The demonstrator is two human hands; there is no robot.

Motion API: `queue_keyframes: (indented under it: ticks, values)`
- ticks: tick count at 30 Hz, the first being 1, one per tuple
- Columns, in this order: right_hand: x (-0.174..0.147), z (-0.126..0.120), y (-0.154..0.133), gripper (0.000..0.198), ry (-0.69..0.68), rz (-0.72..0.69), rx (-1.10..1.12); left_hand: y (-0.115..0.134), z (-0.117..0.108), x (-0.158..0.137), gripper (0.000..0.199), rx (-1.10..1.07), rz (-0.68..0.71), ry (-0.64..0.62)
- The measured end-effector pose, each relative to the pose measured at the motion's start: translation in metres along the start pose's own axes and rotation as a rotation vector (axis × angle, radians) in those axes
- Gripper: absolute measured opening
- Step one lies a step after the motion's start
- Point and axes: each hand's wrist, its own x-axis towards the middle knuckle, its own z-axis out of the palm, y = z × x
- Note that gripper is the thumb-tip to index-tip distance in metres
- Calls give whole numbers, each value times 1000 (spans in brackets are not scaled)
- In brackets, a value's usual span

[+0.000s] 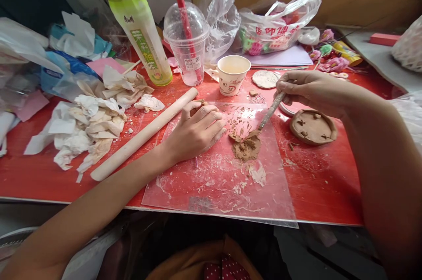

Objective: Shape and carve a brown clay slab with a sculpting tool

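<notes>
My right hand [301,89] grips a thin, clay-smeared modelling tool [273,108], slanted down to the left. Its tip touches a patch of wet brown clay [247,147] spread on a clear plastic sheet [211,196]. Palm down on the sheet's left part, my left hand [198,132] has its fingers curled round a brown lump of clay [201,102], mostly hidden under them. A round, shallow clay dish [313,127] with a raised rim and small bits inside lies below my right wrist. Clay crumbs and smears dot the sheet.
A rolling pin [145,135] lies left of the sheet, beside crumpled tissues [89,126]. Behind stand a drink bottle [141,34], a plastic cup with a red straw [186,47] and a paper cup [232,75]. Plastic bags [277,29] fill the back of the red table [329,196].
</notes>
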Motion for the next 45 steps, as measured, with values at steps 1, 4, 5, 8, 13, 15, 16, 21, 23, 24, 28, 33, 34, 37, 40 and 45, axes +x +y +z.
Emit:
queue_keyframes:
  ticks: [1,4,5,8,13,15,16,21,23,24,28,33,34,37,40,45]
  values:
    - [0,1,-1,18,-16,-3,4,0,0,0,12,-1,0,2]
    - [-1,2,-1,18,-73,-26,0,0,0,1,11,-6,-4,3]
    - [-1,2,-1,19,-87,-29,-17,0,0,2,11,-5,-4,2]
    - [0,2,1,20,-109,-24,-69,0,0,2,12,11,-2,-1]
    - [-1,0,1,21,-137,-20,-69,0,0,2,13,36,10,1]
    - [-1,2,0,22,-148,-5,-70,0,1,2,13,41,11,-2]
    - [-1,3,0,22,-158,3,-66,0,1,2,13,44,10,-4]
    - [-1,10,-3,21,-172,17,-106,1,1,1,13,33,3,-2]
    - [-2,13,-4,20,-164,11,-111,1,1,1,12,21,-1,-4]
    - [-2,14,-5,19,-164,8,-106,1,1,1,12,17,-3,-5]
    - [-2,19,-7,21,-177,26,-67,0,1,2,12,14,-11,4]
    - [1,22,-3,21,-194,35,-13,-1,2,1,13,14,-10,-10]
    - [1,21,-2,21,-205,26,-21,-1,2,1,13,13,-8,-8]
    - [4,21,1,23,-234,-10,-69,-1,2,1,14,10,-5,7]
    - [5,23,2,26,-247,-18,-89,-1,2,1,15,-3,-12,-6]
    - [3,32,0,23,-258,15,-20,-1,2,1,16,-39,-26,-33]
